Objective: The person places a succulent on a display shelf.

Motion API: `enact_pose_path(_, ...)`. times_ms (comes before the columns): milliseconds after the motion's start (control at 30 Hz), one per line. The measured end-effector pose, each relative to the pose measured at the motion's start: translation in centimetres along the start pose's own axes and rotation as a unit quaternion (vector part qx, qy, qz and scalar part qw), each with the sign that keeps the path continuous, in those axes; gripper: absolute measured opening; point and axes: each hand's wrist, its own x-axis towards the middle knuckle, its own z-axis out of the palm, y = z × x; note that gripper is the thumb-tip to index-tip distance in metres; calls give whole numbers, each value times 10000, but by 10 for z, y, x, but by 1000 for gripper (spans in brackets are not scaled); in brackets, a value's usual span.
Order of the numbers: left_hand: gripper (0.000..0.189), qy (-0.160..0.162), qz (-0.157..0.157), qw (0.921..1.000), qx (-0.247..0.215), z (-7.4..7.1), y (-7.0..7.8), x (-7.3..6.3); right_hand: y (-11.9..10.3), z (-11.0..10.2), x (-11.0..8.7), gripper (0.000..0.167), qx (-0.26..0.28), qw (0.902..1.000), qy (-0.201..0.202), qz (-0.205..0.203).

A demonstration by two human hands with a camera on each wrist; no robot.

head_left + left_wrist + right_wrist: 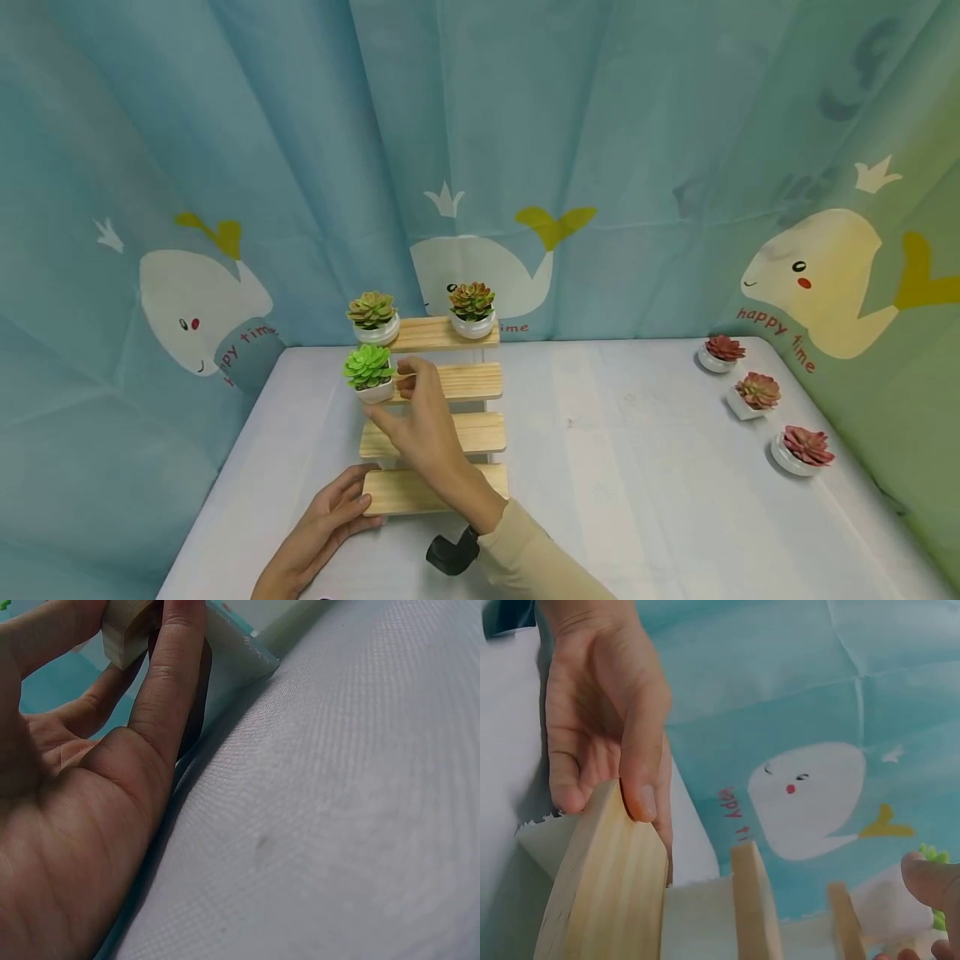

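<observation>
My left hand (pixel 326 521) grips the left end of the lowest board of a stepped wooden plant stand (pixel 476 433), thumb over the top. In the left wrist view, the board's end (pixel 124 641) sits between its fingers. My right hand (pixel 427 425) holds a bright green potted succulent (pixel 369 368) in a white pot at the left end of the second board from the top. The thumb is low at the pot's front, with the other fingers curled at its right side. In the right wrist view, the thumb (pixel 926 881) overlaps the white pot (pixel 892 900).
Two potted succulents, one green (pixel 372 317) and one reddish-green (pixel 472 310), stand on the top board. Three red ones (pixel 723 350), (pixel 757 392), (pixel 806 448) line the right side of the white table (pixel 622 467). A whale-print curtain (pixel 637 167) hangs behind.
</observation>
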Motion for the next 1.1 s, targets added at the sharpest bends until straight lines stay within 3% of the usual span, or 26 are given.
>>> enact_pose_path(433, 45, -239, 106, 9996, -80, -2, -1, 0, -2, -45, -19, 63, 322, 9989, 55, -336)
enact_pose_path(567, 50, -104, 20, 9999, -27, -1, -1, 0, 1, -61, -25, 65, 315, 9987, 158, -378)
enact_pose_path(800, 67, 236, -276, 9993, 32, 4, -1, 0, 7, -89, -38, 68, 138, 9970, 565, -503)
enact_pose_path(1100, 64, 229, -249, 9994, 102, 4, 0, 0, 20, -128, -46, 68, -503, 9879, 1323, -632)
